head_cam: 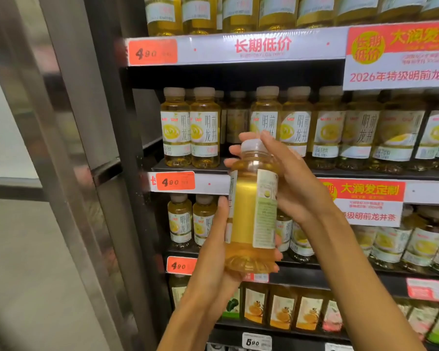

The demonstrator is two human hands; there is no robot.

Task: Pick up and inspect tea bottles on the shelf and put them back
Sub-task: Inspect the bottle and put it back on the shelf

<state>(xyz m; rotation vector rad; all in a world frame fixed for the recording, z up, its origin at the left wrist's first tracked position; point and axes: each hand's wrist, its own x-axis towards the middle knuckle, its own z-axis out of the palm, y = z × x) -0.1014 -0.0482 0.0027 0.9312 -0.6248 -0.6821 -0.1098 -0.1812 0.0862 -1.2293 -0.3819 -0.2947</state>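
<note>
1. A tea bottle [249, 214] was held upright in front of the shelf [238, 50], off the rows, its label seam turned toward the camera.
2. The left hand [213, 252] gripped the bottle's lower half — thumb up the left side, fingertips curling round the base on the right.
3. The right hand [287, 178] gripped the neck and shoulder, fingers wrapped behind the white cap [254, 145] with tips showing on its left, thumb above the cap.
4. Behind the bottle, the middle row of bottles [314, 127] had a gap just left of centre, between the second and third front bottles.
5. Orange price tags [175, 181] reading 4.90 sat on the shelf edges — one just left of the held bottle.
6. A red-and-white sign [398, 54] hung at the upper right.
7. A metal door frame [69, 148] stood at the left.
</note>
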